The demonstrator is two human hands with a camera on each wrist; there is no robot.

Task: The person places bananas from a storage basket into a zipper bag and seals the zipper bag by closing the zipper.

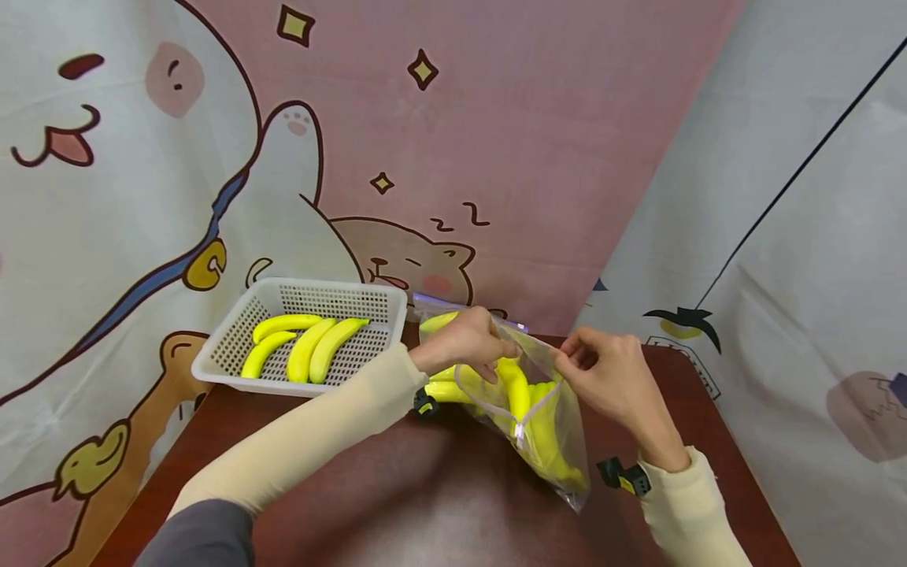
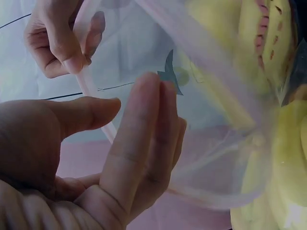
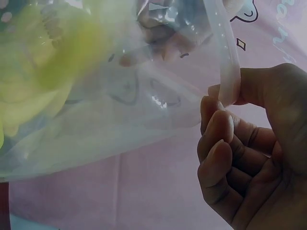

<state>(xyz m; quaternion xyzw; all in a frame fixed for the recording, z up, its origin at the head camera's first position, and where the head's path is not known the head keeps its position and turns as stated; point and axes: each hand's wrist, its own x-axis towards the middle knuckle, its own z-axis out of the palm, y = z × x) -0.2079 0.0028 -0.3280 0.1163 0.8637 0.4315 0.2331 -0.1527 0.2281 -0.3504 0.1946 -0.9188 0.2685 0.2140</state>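
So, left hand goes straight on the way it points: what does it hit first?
Probably the clear bag, its side toward the right hand; depth is hard to judge.

Pink cartoon backdrop (image 1: 553,142) behind reddish-brown table (image 1: 397,496)

Left forearm (image 1: 305,429) stretched diagonally inward, left hand (image 1: 464,342) with thumb (image 2: 91,115) held apart from extended fingers (image 2: 132,143), right forearm (image 1: 690,508) angled upward, right hand (image 1: 615,378) pinching at the fingertips (image 3: 209,108), lower fingers (image 3: 216,163) curled inward.
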